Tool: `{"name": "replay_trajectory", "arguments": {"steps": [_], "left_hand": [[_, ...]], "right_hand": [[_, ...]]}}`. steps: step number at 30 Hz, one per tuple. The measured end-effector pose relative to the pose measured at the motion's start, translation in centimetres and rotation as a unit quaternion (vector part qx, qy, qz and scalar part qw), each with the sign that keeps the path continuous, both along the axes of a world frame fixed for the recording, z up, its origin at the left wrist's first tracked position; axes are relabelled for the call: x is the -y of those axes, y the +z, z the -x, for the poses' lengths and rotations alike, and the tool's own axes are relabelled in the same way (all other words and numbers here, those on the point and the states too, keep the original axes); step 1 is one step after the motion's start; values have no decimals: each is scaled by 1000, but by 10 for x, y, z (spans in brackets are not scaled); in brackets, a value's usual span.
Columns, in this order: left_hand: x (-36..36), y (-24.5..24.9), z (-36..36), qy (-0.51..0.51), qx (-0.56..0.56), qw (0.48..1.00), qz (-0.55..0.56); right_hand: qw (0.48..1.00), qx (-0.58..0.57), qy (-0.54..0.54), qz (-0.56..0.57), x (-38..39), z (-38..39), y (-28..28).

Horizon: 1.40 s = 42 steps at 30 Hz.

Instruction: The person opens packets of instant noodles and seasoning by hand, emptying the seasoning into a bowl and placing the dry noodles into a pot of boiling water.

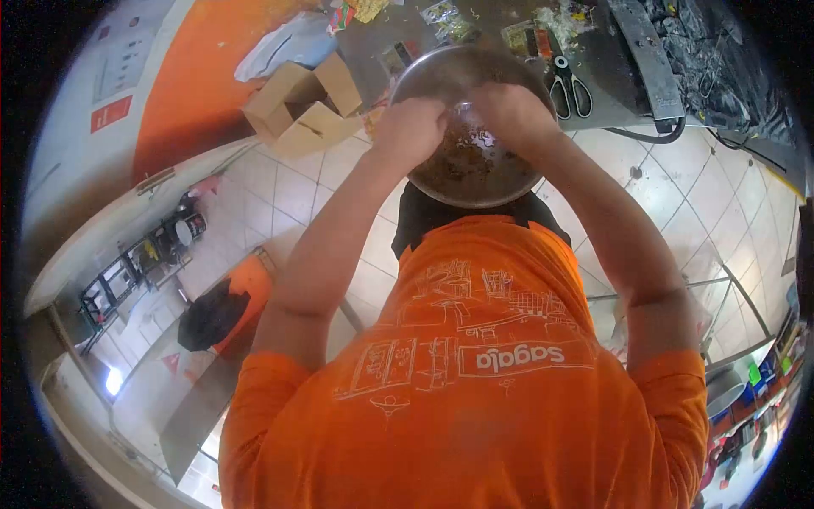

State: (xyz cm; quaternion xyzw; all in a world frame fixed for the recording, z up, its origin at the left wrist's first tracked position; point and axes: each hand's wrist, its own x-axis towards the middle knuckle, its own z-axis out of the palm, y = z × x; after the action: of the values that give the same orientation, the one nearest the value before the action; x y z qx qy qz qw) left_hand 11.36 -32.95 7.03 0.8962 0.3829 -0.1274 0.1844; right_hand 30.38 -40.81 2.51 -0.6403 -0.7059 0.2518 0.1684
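A round metal bowl [487,188] sits at the near edge of the dark table, with dark brown bits and some liquid on its bottom. My left hand [413,127] is closed at the bowl's left side, its fingers curled over the inside. Over the right part of the bowl is my right hand [511,114], also closed, with its fingertips turned down and hidden. Whatever either hand holds is too small or hidden to make out.
An open cardboard box [318,127] stands left of the bowl, beside a pale plastic bag [292,42]. Scissors [571,89] with black and white handles lie to the right. Small packets [449,21] lie behind. A metal appliance [649,64] is at the right.
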Motion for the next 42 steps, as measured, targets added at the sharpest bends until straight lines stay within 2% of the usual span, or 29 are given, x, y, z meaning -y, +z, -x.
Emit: {"name": "replay_trajectory", "arguments": {"steps": [2,4,6,8,9,11,13,15,17,19,21,23,25,26,28,29,32,34,37,39,41,42], "left_hand": [[0,-2,4,37,53,998,14],[4,-14,6,26,49,998,1],[10,-20,8,13,45,999,-17],[17,-9,3,42,77,996,-2],[18,-7,1,78,106,991,-4],[18,-8,-2,69,71,995,9],[24,-11,3,57,34,998,23],[23,-15,7,56,105,993,-8],[19,-9,3,76,103,992,-17],[26,-5,3,96,94,991,-15],[25,0,2,37,53,998,-6],[18,-2,1,42,54,998,-9],[20,-4,4,52,50,997,-4],[19,-4,4,66,58,996,-4],[15,-3,2,79,69,994,-9],[15,-2,2,84,66,994,-14],[16,-4,6,85,73,994,-18],[15,-1,6,79,87,993,-24],[18,7,-1,90,102,990,-27],[21,12,-3,83,168,979,-73],[15,5,-2,92,142,984,-54],[13,1,-1,103,114,987,-35]], "right_hand": [[999,32,-4,44,-4,-1,-1],[999,19,19,-37,-3,0,-2],[999,18,35,-35,5,7,2],[998,23,48,-35,3,3,4],[999,22,19,-23,0,-3,1],[1000,18,-4,-6,2,0,1],[998,34,55,22,9,10,3],[999,30,17,4,4,0,-4],[999,25,-24,-11,2,-2,-9],[997,11,61,-38,9,5,-15],[999,41,22,-8,9,6,18],[997,72,-13,21,4,2,32],[997,19,8,-70,4,1,29],[997,18,10,-70,2,2,27],[993,86,72,26,-6,1,23],[993,88,73,24,-8,0,22],[994,75,69,-35,-4,0,19],[997,32,24,-66,-1,1,21],[997,70,25,-17,-3,-2,21],[997,59,14,-53,1,-3,19],[995,47,1,-90,3,-4,19],[997,58,1,-53,4,-3,19]]}}
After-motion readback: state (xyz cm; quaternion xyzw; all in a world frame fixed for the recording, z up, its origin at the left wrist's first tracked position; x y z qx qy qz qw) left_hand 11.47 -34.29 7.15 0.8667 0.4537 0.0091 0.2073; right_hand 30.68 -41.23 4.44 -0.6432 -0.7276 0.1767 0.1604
